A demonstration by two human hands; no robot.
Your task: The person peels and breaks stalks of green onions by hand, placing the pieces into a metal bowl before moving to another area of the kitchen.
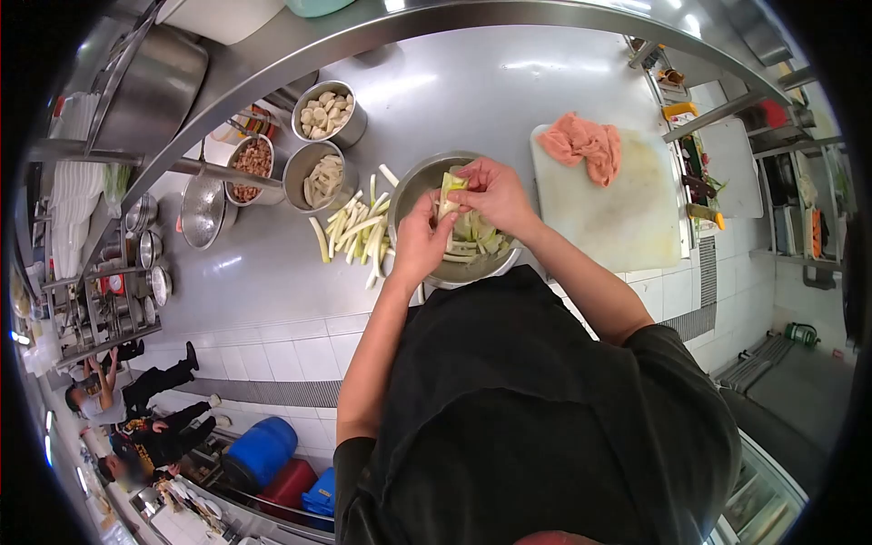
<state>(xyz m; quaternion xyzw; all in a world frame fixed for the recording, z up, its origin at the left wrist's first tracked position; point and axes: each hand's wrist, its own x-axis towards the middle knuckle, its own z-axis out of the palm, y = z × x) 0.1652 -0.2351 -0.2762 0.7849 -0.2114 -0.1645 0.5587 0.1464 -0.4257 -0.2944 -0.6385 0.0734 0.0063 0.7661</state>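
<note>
Above a steel bowl point(411, 189), my left hand point(421, 238) and my right hand point(493, 194) are both closed on a pale green and white leek stalk point(451, 193). The left fingers grip its lower end, while the right fingers pinch it higher up. Inside the bowl lie loose green peelings point(488, 240) and some white stalk pieces. A pile of cut white-green leek stalks point(350, 229) rests on the steel counter just left of the bowl.
A white cutting board point(636, 218) with a crumpled orange cloth point(586, 150) lies to the right. Steel pots with garlic-like cloves point(325, 115), pale strips point(323, 180) and chopped reddish meat point(252, 159) stand left. A shelf rail point(300, 68) crosses overhead. Two people point(136, 409) are lower left.
</note>
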